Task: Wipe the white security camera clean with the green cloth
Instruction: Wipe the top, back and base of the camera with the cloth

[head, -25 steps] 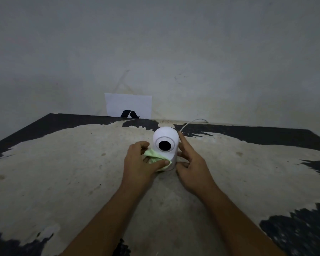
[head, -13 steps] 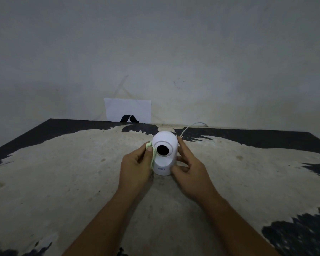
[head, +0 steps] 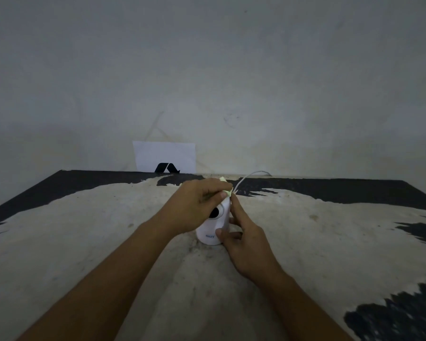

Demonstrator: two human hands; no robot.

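White security camera [head: 214, 231] stands mid-table, light and slick, best braced low. My right hand [head: 246, 244] pinches its base; my left hand [head: 197, 205] presses the bunched green cloth [head: 226, 191] on top.

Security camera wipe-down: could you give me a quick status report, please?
Left hand shut on green cloth, atop the camera. Right hand steadies camera's right side. White cable trails behind; nothing in the way.

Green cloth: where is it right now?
In the head view the green cloth sits centre frame, bunched in the left hand on top of the white security camera, just before the white cable.
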